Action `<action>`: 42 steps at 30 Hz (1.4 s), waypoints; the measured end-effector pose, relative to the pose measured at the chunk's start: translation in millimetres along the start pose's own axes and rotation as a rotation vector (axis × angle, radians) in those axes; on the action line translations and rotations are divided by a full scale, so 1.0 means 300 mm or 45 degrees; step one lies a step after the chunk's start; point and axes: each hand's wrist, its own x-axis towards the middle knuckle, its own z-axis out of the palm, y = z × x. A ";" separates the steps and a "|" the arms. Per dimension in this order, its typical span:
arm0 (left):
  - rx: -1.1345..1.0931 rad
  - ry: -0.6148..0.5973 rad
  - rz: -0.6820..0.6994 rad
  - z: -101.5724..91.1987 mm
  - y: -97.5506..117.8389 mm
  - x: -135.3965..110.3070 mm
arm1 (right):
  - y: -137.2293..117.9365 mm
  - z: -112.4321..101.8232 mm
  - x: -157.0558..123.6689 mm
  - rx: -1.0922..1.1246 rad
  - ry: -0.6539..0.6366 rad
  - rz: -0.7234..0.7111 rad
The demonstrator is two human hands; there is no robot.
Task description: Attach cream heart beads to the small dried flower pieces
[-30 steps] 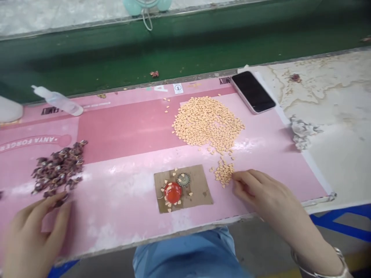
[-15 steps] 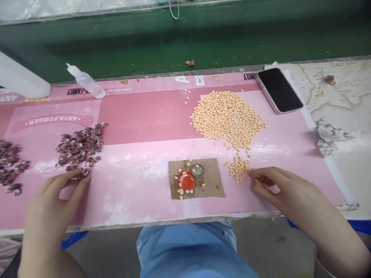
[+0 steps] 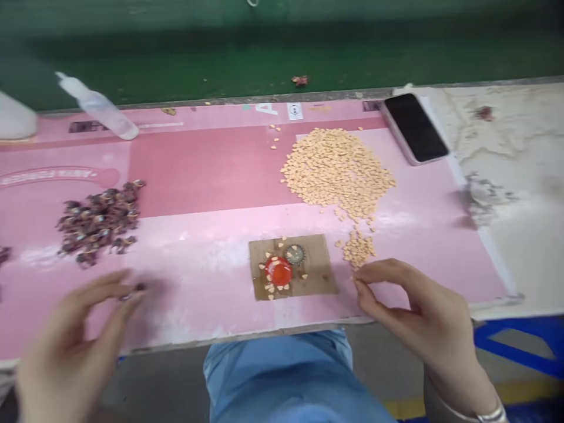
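Pinching a dark bit in the left hand, right hand pinched beside peach hearts

Our left hand is blurred and runs off the bottom edge, so we cannot tell whether the small dark piece at its fingertips is held. The white container is cut off by the left edge, the plastic bottle is smeared, and the dark pieces in the heap are too small for us to identify.
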 end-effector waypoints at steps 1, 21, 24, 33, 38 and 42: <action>-0.183 -0.012 0.013 0.025 0.057 -0.026 | -0.033 0.025 0.015 0.102 -0.010 -0.049; -0.556 -0.262 0.411 0.252 0.305 -0.127 | -0.167 0.145 0.083 0.487 -0.271 -0.467; -0.558 -0.254 0.430 0.253 0.298 -0.123 | -0.192 0.155 0.092 0.440 -0.226 -0.419; -0.513 -0.293 0.443 0.263 0.296 -0.123 | -0.197 0.168 0.089 0.288 -0.229 -0.359; -0.535 -0.364 0.393 0.258 0.300 -0.122 | -0.212 0.168 0.108 0.272 -0.192 -0.388; -0.528 -0.361 0.345 0.257 0.290 -0.124 | -0.201 0.160 0.117 0.234 -0.154 -0.342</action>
